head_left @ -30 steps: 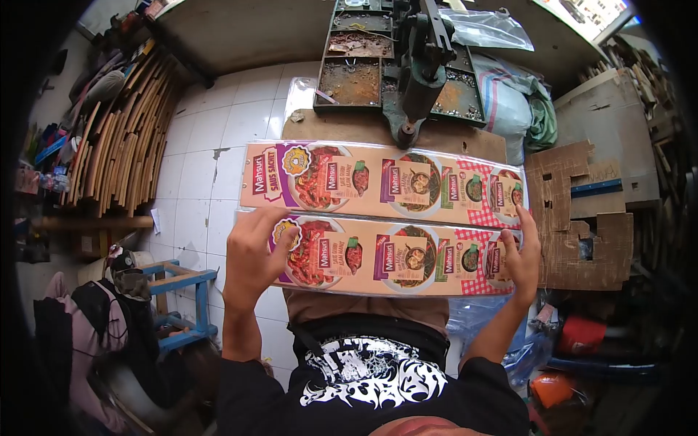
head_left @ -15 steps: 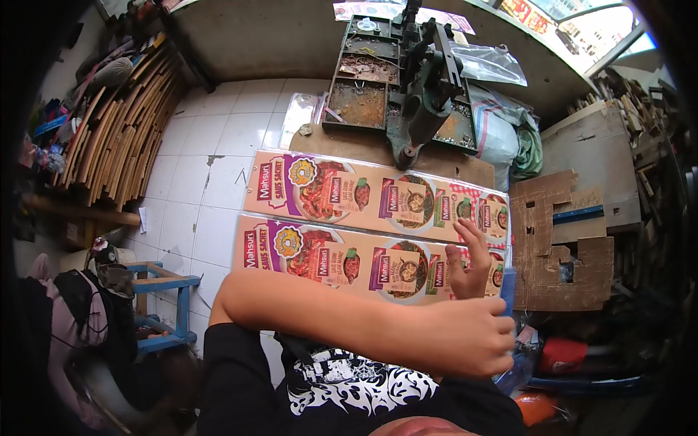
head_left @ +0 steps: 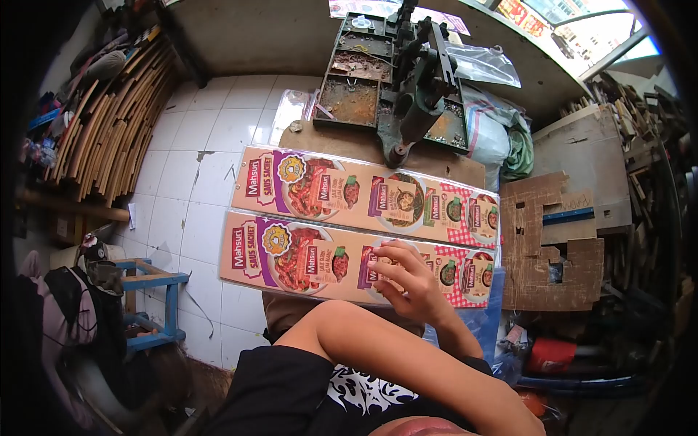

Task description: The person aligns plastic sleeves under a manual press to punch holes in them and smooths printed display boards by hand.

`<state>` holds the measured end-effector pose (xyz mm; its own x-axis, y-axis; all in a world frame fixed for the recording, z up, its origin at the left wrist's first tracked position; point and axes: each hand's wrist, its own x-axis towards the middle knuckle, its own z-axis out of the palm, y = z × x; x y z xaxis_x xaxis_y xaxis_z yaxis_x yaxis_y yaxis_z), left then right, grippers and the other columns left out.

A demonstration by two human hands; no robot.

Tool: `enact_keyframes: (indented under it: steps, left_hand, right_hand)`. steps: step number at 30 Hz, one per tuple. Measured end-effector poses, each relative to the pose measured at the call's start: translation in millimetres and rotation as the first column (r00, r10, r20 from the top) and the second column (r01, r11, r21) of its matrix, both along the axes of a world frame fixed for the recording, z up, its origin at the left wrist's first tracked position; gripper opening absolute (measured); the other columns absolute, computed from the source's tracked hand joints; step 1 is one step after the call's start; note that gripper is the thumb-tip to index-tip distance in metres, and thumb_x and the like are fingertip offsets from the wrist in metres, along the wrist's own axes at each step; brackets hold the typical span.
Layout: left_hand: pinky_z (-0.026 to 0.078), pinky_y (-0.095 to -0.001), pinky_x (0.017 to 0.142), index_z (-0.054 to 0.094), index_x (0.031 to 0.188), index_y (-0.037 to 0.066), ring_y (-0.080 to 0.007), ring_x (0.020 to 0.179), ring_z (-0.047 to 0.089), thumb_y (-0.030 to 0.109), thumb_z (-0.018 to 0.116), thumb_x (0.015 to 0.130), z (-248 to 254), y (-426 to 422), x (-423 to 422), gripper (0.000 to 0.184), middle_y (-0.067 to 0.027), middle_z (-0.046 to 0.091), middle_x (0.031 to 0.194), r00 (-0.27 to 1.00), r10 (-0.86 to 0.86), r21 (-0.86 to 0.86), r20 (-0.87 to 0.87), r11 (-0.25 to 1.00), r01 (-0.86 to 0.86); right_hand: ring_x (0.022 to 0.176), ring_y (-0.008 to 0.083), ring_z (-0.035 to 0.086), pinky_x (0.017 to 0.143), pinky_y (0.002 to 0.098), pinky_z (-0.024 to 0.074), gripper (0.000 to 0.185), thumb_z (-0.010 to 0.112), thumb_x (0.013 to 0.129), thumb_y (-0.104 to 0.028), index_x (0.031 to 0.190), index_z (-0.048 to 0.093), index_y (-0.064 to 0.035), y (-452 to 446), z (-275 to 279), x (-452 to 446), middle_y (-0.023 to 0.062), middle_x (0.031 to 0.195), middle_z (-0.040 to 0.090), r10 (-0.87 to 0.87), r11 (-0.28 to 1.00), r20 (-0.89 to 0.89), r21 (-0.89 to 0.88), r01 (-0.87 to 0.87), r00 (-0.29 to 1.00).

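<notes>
Two long printed Mahsuri sauce banners with a shiny clear cover lie side by side, the far one point(head_left: 363, 195) and the near one point(head_left: 345, 254). My right hand point(head_left: 411, 280) is over the near banner, right of its middle, its fingers bent and spread from the thumb. The fingertips seem to touch the print; nothing shows between them. My left arm crosses low in front of my chest to the right, and its hand is beyond the lower right edge of the picture.
Behind the banners stands a dark green metal press point(head_left: 414, 116) with a compartmented tray point(head_left: 345, 102) of small metal parts. A brown board point(head_left: 342, 145) lies under it. Cut cardboard point(head_left: 552, 254) is at right, a blue stool frame point(head_left: 171, 305) at left, stacked boards point(head_left: 120, 123) further back.
My left arm has swung lower and further right, taking its hand out of view. My right hand has moved left, from the banners' right end toward the middle of the near one.
</notes>
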<state>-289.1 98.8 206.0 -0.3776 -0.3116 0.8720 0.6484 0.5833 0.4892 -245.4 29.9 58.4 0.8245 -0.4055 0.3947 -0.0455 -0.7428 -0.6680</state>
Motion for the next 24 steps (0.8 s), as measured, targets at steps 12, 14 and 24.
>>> enact_keyframes:
  steps: [12,14,24]
  left_hand:
    - [0.045,-0.0378,0.076,0.061,0.088,0.006,-0.0273,0.084,0.060,0.015,0.065,0.079,2,13,-6,0.013,-0.0062,0.062,0.083,0.998,-0.033,0.075,-0.053,0.996,0.037]
    - [0.045,-0.0380,0.076,0.061,0.088,0.006,-0.0275,0.084,0.060,0.015,0.065,0.080,1,13,-6,0.012,-0.0064,0.062,0.083,0.997,-0.038,0.088,-0.060,0.995,0.043]
    - [0.045,-0.0390,0.077,0.060,0.090,0.005,-0.0286,0.084,0.060,0.013,0.063,0.082,-17,-7,59,0.012,-0.0076,0.062,0.084,1.000,-0.016,0.207,-0.014,0.978,0.018]
  right_hand:
    - [0.121,0.0346,0.054,0.103,0.0474,0.0429,0.042,0.075,0.079,-0.005,0.119,0.065,-0.0094,15,7,19,0.0134,0.126,0.058,0.257,0.953,-0.004,0.168,-0.252,0.966]
    - [0.119,0.0342,0.056,0.102,0.0472,0.0431,0.041,0.074,0.079,-0.004,0.119,0.065,-0.0085,16,7,21,0.0137,0.125,0.059,0.250,0.949,0.002,0.200,-0.245,0.968]
    - [0.094,0.0271,0.068,0.081,0.0340,0.0533,0.029,0.068,0.086,-0.001,0.115,0.065,-0.0018,27,-15,-11,0.0137,0.103,0.069,0.085,0.899,0.052,0.427,-0.099,0.995]
